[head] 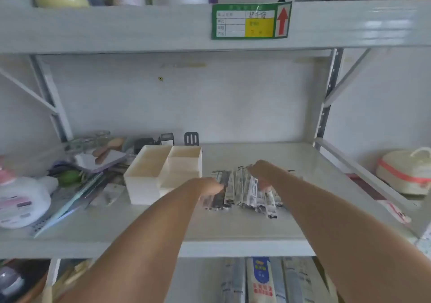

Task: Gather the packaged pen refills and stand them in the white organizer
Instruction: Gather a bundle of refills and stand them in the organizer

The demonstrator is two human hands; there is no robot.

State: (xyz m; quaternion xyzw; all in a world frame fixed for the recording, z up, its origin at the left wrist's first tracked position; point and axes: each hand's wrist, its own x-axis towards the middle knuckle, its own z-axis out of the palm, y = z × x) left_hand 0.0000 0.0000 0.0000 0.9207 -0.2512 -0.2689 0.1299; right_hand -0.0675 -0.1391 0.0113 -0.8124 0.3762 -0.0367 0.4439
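Observation:
Several packaged pen refills (245, 190), long clear packs with black-and-white print, lie fanned out on the white shelf (233, 228). My left hand (210, 187) rests on the left edge of the pile, fingers curled against the packs. My right hand (258, 172) reaches over the far right side of the pile, fingers bent down onto the packs. Motion blur hides whether either hand has a firm grip. The white organizer (149, 181), with several open compartments, stands just left of the pile, close to my left hand, and looks empty.
Clutter fills the shelf's left side: a white bottle with a pink cap (21, 200), a green object (70, 176), a wooden brush (109, 148), booklets. A cream pot with an orange band (403, 172) sits at the right. A labelled upper shelf (250, 20) overhangs.

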